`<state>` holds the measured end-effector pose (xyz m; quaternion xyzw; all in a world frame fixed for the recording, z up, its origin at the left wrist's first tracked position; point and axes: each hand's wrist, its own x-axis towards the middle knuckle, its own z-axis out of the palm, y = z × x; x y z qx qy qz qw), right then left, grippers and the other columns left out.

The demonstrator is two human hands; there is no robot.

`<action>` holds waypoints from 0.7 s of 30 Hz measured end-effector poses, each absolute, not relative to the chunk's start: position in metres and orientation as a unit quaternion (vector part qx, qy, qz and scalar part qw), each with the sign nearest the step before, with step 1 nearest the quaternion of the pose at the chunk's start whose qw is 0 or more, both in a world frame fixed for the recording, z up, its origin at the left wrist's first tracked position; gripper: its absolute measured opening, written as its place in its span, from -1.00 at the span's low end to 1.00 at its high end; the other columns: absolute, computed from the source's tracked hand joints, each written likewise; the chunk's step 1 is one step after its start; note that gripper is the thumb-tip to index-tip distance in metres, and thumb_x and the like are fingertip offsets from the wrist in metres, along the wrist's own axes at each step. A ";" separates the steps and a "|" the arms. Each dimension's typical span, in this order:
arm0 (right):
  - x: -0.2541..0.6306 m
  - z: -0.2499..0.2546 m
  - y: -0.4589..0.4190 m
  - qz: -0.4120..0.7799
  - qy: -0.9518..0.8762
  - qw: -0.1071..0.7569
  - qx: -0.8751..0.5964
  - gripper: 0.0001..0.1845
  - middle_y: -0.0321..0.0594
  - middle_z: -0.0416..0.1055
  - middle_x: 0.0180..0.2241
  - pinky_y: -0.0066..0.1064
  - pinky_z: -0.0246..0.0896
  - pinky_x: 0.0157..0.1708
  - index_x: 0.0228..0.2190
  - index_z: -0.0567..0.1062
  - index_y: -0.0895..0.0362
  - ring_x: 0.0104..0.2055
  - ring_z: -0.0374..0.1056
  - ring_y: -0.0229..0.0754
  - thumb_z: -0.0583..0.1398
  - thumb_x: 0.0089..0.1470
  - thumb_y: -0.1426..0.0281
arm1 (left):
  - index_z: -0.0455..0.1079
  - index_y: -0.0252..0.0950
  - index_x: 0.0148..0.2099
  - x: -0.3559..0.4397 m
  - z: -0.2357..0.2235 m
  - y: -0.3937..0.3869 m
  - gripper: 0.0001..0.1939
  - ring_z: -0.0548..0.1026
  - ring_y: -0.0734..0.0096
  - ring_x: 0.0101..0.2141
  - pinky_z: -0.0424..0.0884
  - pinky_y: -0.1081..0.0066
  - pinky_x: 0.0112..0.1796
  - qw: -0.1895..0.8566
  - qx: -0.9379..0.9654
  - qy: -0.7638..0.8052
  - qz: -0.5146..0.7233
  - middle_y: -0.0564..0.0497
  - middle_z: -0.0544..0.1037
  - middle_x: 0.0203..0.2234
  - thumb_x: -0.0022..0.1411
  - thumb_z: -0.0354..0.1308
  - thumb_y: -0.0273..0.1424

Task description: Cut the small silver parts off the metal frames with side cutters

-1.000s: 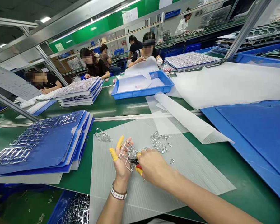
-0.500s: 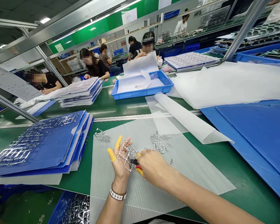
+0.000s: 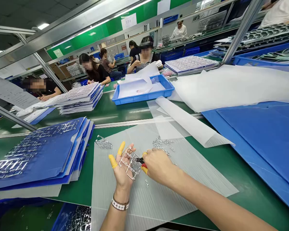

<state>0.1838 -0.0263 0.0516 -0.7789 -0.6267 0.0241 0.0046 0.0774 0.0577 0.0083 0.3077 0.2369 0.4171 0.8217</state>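
Note:
My left hand (image 3: pixel 122 176) is palm up, with yellow covers on two fingers, and holds a shiny silver sprue frame (image 3: pixel 128 166) carrying small twisted pieces. In my right hand (image 3: pixel 160 165), closed around their red handles, is a pair of nippers (image 3: pixel 140 160); the dark jaws are at the frame's right side. Whether the jaws touch the frame I cannot tell. Beneath both hands lies a translucent white sheet (image 3: pixel 106 189). Several loose silver pieces (image 3: pixel 160 142) are scattered beyond my right hand, and a few lie below the frame. Another silver frame (image 3: pixel 103 142) rests at the sheet's far left corner.
Blue boards (image 3: pixel 55 150) bearing silver frames are stacked at left. A blue tray (image 3: pixel 144 97) stands across the green table. A rolled sheet (image 3: pixel 195 123) and blue panels (image 3: pixel 260 128) lie at right. Below left is a bin (image 3: pixel 60 218) with silver frames. Several people work beyond.
The nippers' jaws have moved up along the right side of the frame. Loose pieces now show plainly on the sheet below my right hand. Across the table, a person's raised sheet has come down.

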 end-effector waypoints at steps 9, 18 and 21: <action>0.186 0.052 -0.024 0.034 -0.629 -0.009 -0.777 -0.80 -0.03 0.47 -0.43 -0.32 0.22 -0.47 -0.38 0.48 0.21 -0.38 0.42 0.00 0.15 0.03 0.32 | 0.26 -0.29 0.13 0.077 0.006 0.055 -0.28 0.47 0.19 -0.15 0.36 0.28 -0.20 0.818 0.318 0.244 0.413 -0.26 0.47 -0.06 0.15 -0.20 0.12; 0.191 0.056 -0.028 0.052 -0.634 0.017 -0.772 -0.85 -0.03 0.47 -0.42 -0.37 0.14 -0.48 -0.39 0.47 0.21 -0.37 0.42 -0.04 0.14 0.02 0.40 | 0.27 -0.28 0.12 0.076 0.012 0.057 -0.28 0.46 0.16 -0.14 0.37 0.25 -0.19 0.814 0.327 0.232 0.419 -0.25 0.47 -0.06 0.15 -0.20 0.13; 0.201 0.055 -0.032 0.080 -0.605 0.090 -0.787 -0.85 -0.10 0.44 -0.43 -0.39 0.10 -0.46 -0.41 0.44 0.19 -0.37 0.38 -0.08 0.16 -0.01 0.35 | 0.20 -0.23 0.17 0.073 0.013 0.053 -0.26 0.41 0.12 -0.09 0.37 0.21 -0.20 0.800 0.352 0.220 0.434 -0.23 0.42 0.00 0.12 -0.19 0.15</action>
